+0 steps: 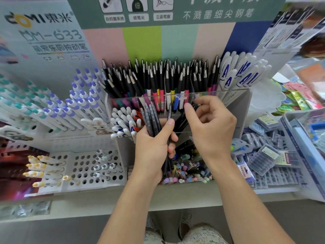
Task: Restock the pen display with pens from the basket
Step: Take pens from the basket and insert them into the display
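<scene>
Several dark pens stand bunched in the left hand, whose fingers and thumb curl round the bundle in front of the clear pen display. Their long axes run near upright, fanning slightly away from the person, upper ends toward the display's front wall and lower ends hidden below the palm. The right hand pinches one black pen between thumb and curled fingers; it slants from the bundle up and rightward toward the front edge of the display's back compartment, where black pens with silver tips already stand packed.

Judging by this, the step in hand is drawing a single pen out of the bundle to slot it in. The next move calls for freeing it cleanly from its neighbours, turning it upright to match the rows, and finding a gap along that crowded front edge. No basket can be made out; which end of the pinched pen is the tip cannot be told.
</scene>
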Demonstrator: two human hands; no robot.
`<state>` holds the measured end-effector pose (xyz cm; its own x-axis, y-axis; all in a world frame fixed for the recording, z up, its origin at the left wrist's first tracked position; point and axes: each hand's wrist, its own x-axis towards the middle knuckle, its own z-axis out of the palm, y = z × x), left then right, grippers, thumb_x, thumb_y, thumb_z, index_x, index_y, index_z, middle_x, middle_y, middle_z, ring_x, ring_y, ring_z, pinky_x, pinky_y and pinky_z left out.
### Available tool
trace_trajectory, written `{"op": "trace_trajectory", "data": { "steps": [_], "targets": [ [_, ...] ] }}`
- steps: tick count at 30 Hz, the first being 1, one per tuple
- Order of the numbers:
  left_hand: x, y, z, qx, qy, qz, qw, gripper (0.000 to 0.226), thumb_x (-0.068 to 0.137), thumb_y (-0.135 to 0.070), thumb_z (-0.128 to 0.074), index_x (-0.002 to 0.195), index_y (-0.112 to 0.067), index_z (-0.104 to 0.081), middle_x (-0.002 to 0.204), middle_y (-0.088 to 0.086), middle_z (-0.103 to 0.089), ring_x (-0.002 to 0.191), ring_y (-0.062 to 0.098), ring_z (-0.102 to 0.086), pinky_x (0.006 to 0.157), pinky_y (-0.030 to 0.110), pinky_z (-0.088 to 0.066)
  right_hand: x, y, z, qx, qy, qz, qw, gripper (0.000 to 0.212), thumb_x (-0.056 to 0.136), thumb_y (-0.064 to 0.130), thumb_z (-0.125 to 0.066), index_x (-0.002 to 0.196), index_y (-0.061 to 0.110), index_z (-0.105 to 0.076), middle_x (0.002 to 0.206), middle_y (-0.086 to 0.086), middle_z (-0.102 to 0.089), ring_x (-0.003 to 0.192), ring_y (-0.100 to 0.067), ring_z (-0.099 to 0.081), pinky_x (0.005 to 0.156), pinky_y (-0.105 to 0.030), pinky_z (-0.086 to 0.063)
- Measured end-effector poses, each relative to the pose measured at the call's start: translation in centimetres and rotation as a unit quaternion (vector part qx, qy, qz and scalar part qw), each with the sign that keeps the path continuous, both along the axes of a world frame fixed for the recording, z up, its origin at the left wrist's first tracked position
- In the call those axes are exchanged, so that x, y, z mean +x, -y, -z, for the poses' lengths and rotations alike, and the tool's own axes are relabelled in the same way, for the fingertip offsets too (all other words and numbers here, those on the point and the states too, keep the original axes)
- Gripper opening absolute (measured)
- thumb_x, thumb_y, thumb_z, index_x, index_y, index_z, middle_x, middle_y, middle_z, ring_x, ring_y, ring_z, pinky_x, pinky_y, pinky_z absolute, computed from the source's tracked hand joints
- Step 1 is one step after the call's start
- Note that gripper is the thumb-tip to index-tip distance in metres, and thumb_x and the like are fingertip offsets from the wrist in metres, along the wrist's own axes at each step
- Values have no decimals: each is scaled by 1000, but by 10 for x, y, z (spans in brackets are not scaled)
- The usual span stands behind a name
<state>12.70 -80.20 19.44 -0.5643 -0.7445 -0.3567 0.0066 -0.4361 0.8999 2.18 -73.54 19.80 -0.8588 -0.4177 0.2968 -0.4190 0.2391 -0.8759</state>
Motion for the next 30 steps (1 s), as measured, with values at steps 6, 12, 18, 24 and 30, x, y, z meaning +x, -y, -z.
{"op": "trace_trajectory", "data": {
  "steps": [6, 12, 18, 24, 30],
  "targets": [
    [-2, -1, -4, 0, 4, 66, 998, 17, 97, -24, -63, 103, -9, -69, 63, 5, -61, 43, 13, -41, 41, 24, -34, 2, -2, -11, -53, 330, -118, 935, 14, 92, 16, -72, 84, 6, -76, 59, 6, -66, 49, -4, -55, 52, -21, -45],
    [-3, 0, -1, 10, 54, -17, 998, 22, 101, -28, -57, 96, -9, -67, 61, 5, -63, 44, 15, -47, 42, 26, -39, -12, -10, -24, -228, 288, -20, 930, 11, 99, 11, -62, 89, 11, -66, 67, 2, -60, 54, -12, -55, 46, -20, -45],
    [-3, 2, -2, 18, 28, -28, 999, 25, 101, -34, -57, 96, -9, -58, 55, -3, -40, 45, 14, -33, 41, 25, -34, -22, -18, -11, -151, 44, 8, 988, 13, 101, 12, -60, 92, 21, -64, 77, 4, -64, 63, -17, -65, 54, -34, -59],
    [-7, -1, -5, 37, 0, -42, 998, 29, 103, -39, -49, 95, -12, -51, 55, -3, -41, 42, 13, -34, 39, 26, -32, -15, -14, 23, -13, -42, -39, 998, 13, 92, 12, -72, 105, 11, -75, 89, 4, -71, 78, -8, -67, 74, -30, -58],
    [-6, -2, -3, 38, -5, -38, 999, 25, 105, -33, -47, 94, -11, -49, 57, 0, -45, 41, 13, -33, 39, 25, -32, -13, -7, 26, -13, 3, -23, 1000, 16, 86, 10, -78, 101, 15, -73, 84, 12, -69, 79, -3, -66, 74, -16, -54]
  ]
}}
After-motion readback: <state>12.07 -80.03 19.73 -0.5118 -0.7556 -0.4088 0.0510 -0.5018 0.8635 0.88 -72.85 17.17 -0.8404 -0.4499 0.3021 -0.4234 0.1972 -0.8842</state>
